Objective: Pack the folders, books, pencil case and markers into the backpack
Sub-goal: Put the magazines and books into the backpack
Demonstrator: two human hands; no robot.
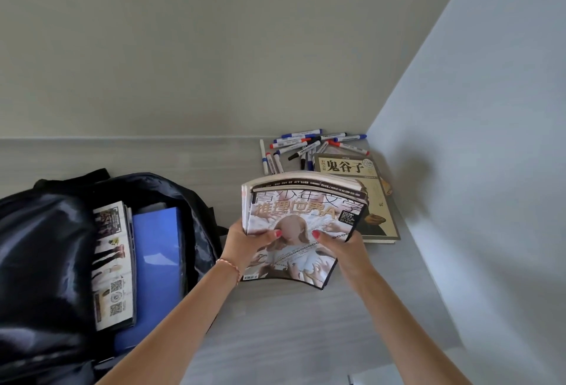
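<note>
Backpack [46, 262] lies left of the hands, folder [157, 249] inside. Book [372, 200] lies right; markers [306, 147] lie beyond the hands.

Both hands grip a stack of glossy soft-cover magazines [301, 225] with white-and-orange printed covers, tilted up off the pale grey table [275, 323]. The left hand [245, 242] clasps the stack's left edge, the right hand [343, 248] its lower right, thumbs on the cover. Behind lies a beige hardback book [364, 194], partly under the stack, with scattered white markers [306, 147] beyond. At left, a black open backpack [46, 246] holds a blue plastic folder [157, 256] and another magazine [111, 265].
</note>
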